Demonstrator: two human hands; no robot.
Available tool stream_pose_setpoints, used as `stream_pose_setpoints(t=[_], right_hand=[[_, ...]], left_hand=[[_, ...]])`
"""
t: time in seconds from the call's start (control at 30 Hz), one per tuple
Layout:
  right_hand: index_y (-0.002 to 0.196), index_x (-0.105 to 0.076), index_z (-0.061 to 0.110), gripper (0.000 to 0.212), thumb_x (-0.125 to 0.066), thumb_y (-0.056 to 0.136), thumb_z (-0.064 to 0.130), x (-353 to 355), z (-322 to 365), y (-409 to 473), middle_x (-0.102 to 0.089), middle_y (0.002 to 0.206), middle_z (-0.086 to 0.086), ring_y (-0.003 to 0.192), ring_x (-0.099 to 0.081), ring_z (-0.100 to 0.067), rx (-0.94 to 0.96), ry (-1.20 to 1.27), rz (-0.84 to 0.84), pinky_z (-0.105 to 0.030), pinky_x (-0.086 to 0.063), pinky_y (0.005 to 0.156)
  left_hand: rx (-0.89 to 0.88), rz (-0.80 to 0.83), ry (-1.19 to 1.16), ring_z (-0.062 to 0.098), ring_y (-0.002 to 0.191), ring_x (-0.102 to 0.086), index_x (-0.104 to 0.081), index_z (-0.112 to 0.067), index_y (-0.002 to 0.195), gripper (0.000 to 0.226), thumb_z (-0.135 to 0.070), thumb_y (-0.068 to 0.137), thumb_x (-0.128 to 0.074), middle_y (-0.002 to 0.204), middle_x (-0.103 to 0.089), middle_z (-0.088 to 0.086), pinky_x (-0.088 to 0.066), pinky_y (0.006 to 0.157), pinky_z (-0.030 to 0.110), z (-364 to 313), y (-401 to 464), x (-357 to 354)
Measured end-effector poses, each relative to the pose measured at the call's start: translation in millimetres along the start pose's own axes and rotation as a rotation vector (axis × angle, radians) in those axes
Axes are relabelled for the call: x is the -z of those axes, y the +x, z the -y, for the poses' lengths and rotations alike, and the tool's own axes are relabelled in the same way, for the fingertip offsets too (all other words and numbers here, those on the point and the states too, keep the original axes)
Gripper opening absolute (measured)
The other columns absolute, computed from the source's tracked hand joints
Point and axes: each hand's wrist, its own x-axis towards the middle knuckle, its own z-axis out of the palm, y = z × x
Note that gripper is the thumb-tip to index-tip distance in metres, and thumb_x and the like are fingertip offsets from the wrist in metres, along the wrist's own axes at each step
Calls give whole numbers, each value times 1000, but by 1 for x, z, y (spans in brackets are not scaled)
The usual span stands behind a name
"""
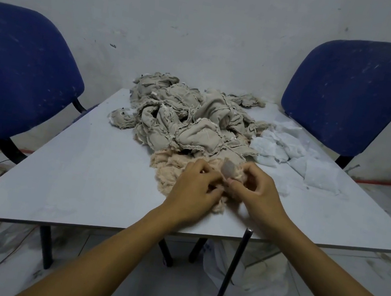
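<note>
Hands: both over the near middle of the table, fingertips almost meeting on one bit of cloth.
Left hand point(196, 186): fingers curled down and gripping the peach plush piece point(168, 169). I can't see the thumb.
Right hand point(256, 190): thumb and forefinger pinch a small greyish nub point(228, 169) that sticks up from the same piece, other fingers loosely curled.
Peach plush piece: lies on the table point(83, 168) at the near edge of the pile, partly under both hands. Fuzzy side looks outward, as far as I can tell.
Step, my read: working that nub out of the skin, either turning or pulling a small limb through. I can't say for sure which.
How I'd run it: left hand pins the body close to the base of the nub. Right hand pulls in short tugs along the nub's own line, not sideways. Regrip low near the seam, never at the tip.
Risk: edges look frayed and seams thin. A hard yank could rip stitches or drag the whole piece toward the near edge.
Pile of skins point(188, 118): grey-beige, raw seams out, heaped behind and touching the peach piece on its far side. I'd lift clear so nothing snags.
White stuffing point(289, 150): just right of the pile, beyond the right hand, near enough to grab if filling comes next.
Blue chairs: one left point(17, 68), one right point(353, 96), at the table's far corners, not in the way.
</note>
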Motion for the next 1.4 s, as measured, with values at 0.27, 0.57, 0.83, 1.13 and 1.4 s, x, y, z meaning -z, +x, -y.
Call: stream_pose_setpoints(t=[0.27, 0.57, 0.83, 1.13, 1.4], right_hand=[[96, -58, 4, 9, -64, 92, 8, 2, 1, 1, -57, 69, -17, 64, -56, -18, -28, 163, 118, -24, -48, 59], [109, -52, 7, 27, -60, 85, 16, 11, 17, 10, -61, 73, -4, 62, -55, -12, -245, 612, 369, -21, -45, 55], [89, -60, 5, 14, -69, 83, 14, 7, 19, 12, -67, 69, -12, 57, -61, -16, -249, 489, 181, -23, -42, 48], [81, -61, 8, 20, -76, 83, 22, -1, 19, 12, -65, 79, -6, 73, -63, -17, -205, 395, 22, -24, -51, 59], [74, -62, 13, 17, -75, 83, 16, -7, 17, 8, -57, 71, -16, 65, -49, -25, -190, 251, 12, -36, -40, 64]], left_hand=[[107, 38, -846, 11, 99, -65, -64, -22, 123, 36, -2, 93, -62, 110, -67, 0, -55, 85, 26, -10, 10, 14], [199, 73, -1014, 25, 77, -61, -67, -9, 86, 17, -16, 72, -73, 80, -67, 9, -52, 72, 35, -8, 21, 24], [267, 285, -1166, 25, 82, -59, -58, -7, 88, 17, -7, 81, -74, 85, -61, 11, -49, 78, 37, -10, 17, 34], [174, 32, -844, 16, 78, -62, -61, -11, 89, 19, 4, 84, -71, 79, -63, 4, -55, 72, 29, -14, 16, 34], [127, -241, -467, 9, 55, -43, -56, -18, 76, 23, 4, 76, -60, 58, -48, -4, -38, 54, 29, -19, 15, 30]])
